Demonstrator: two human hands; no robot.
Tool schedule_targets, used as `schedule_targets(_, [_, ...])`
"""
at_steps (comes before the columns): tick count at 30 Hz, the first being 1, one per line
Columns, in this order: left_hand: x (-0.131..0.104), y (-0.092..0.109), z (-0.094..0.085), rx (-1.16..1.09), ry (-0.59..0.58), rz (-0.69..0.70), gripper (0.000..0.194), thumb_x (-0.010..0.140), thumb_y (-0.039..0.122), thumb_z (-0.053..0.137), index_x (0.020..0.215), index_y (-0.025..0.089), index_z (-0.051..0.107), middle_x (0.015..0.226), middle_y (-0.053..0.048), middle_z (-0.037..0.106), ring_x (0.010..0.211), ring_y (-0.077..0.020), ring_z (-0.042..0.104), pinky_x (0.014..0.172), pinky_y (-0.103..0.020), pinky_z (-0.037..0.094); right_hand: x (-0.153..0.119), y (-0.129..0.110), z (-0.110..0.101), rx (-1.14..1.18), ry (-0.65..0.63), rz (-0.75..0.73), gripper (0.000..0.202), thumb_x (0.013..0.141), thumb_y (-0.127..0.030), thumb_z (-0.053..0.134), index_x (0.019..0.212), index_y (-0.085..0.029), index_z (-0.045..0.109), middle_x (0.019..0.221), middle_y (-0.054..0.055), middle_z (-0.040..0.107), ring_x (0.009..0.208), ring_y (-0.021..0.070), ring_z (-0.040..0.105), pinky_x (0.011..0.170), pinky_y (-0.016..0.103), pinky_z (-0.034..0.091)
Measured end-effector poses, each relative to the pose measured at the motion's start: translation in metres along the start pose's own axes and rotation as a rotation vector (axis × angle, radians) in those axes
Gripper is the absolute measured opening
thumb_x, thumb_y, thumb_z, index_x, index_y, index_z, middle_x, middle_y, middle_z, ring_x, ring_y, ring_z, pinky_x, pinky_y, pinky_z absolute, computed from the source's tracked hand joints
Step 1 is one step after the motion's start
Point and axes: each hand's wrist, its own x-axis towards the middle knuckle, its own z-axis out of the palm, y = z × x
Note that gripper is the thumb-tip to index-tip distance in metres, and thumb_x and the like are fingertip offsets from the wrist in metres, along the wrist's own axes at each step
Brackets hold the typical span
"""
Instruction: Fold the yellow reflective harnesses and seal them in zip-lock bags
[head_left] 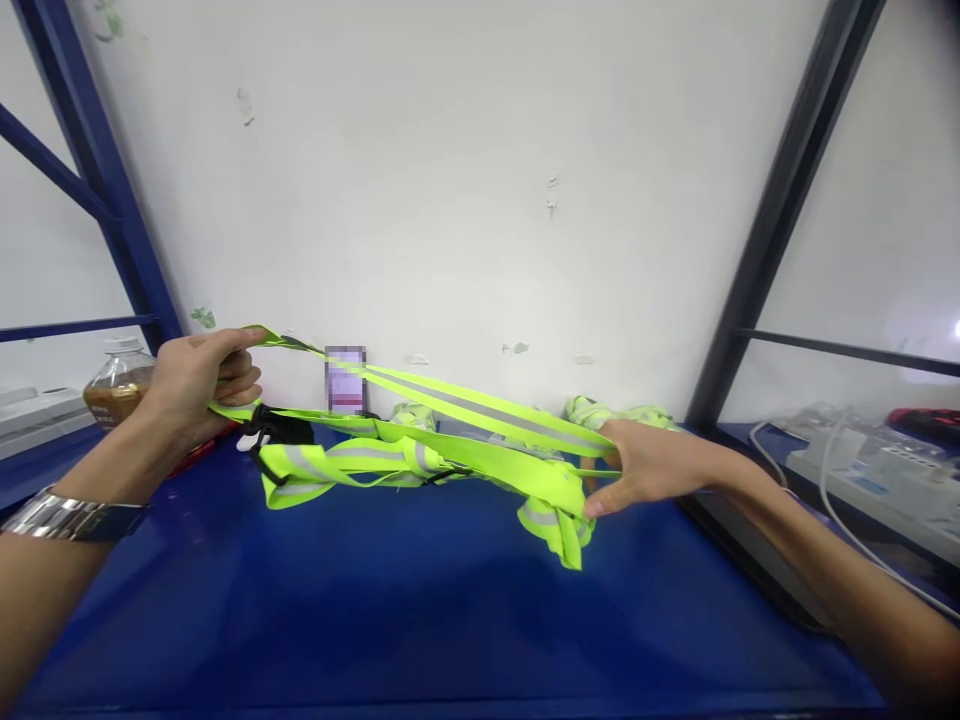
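Observation:
Neon yellow reflective straps (487,455) with grey stripes and black buckles stretch between my two hands above the blue table (337,620). At the left, my left hand (206,375) is closed round one end of them, close to a black buckle (285,428). On the other side my right hand (649,465) has its thumb apart from its fingers, with the strap loops round the fingers, which are partly hidden. A bunched part of the straps hangs beneath the right thumb.
Behind the straps, a phone (346,382) leans at the white wall, with more neon bundles (652,415) along the back. A bottle (120,380) stands at the left. Power strips (892,480) and a white cable (829,490) lie at the right, beside a dark flat object (750,560).

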Motion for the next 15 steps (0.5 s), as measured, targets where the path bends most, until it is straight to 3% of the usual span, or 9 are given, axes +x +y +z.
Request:
schedule_targets(3, [0.005, -0.006, -0.006, 0.052, -0.006, 0.01, 0.035, 0.064, 0.02, 0.073, 0.056, 0.019, 0.038, 0.041, 0.011, 0.024, 0.031, -0.0025, 0.023, 0.028, -0.016, 0.022, -0.002, 0.004, 0.0, 0.199, -0.127, 0.057, 0.032, 0.054, -0.042, 0.083, 0.059, -0.018, 0.061, 0.056, 0.0, 0.056, 0.056, 0.0162, 0.053, 0.048, 0.025, 0.038])
schedule_targets(4, [0.006, -0.008, -0.009, 0.073, -0.007, 0.007, 0.037, 0.065, 0.021, 0.073, 0.055, 0.019, 0.037, 0.041, 0.01, 0.024, 0.031, -0.0027, 0.023, 0.028, -0.016, 0.022, -0.001, 0.003, 0.001, 0.3, -0.11, 0.056, 0.031, 0.058, -0.041, 0.081, 0.059, -0.018, 0.061, 0.058, 0.001, 0.057, 0.059, 0.0168, 0.055, 0.051, 0.026, 0.041])
schedule_targets(9, [0.007, -0.025, -0.019, 0.204, -0.013, -0.066, 0.04, 0.066, 0.028, 0.072, 0.053, 0.02, 0.035, 0.04, 0.01, 0.024, 0.03, -0.0031, 0.021, 0.03, -0.017, 0.018, 0.005, -0.014, 0.022, 1.002, 0.215, -0.003, 0.03, 0.072, -0.036, 0.074, 0.057, -0.017, 0.056, 0.068, 0.002, 0.06, 0.073, 0.0176, 0.061, 0.067, 0.032, 0.055])
schedule_targets(12, [0.001, -0.034, -0.02, 0.305, -0.027, -0.086, 0.039, 0.063, 0.032, 0.073, 0.052, 0.019, 0.037, 0.039, 0.01, 0.025, 0.032, -0.0038, 0.022, 0.034, -0.018, 0.017, 0.007, -0.025, 0.039, 1.263, 0.378, -0.015, 0.027, 0.074, -0.031, 0.072, 0.06, -0.019, 0.054, 0.059, -0.002, 0.053, 0.056, 0.0108, 0.056, 0.054, 0.022, 0.055])
schedule_targets(15, [-0.003, -0.042, -0.023, 0.664, 0.0, -0.015, 0.038, 0.064, 0.044, 0.071, 0.053, 0.018, 0.046, 0.038, 0.006, 0.036, 0.039, -0.0083, 0.032, 0.042, -0.02, 0.024, 0.004, -0.029, 0.049, 1.305, 0.515, -0.045, 0.02, 0.081, -0.032, 0.064, 0.068, -0.021, 0.054, 0.056, -0.004, 0.05, 0.039, 0.0055, 0.042, 0.033, 0.014, 0.041])
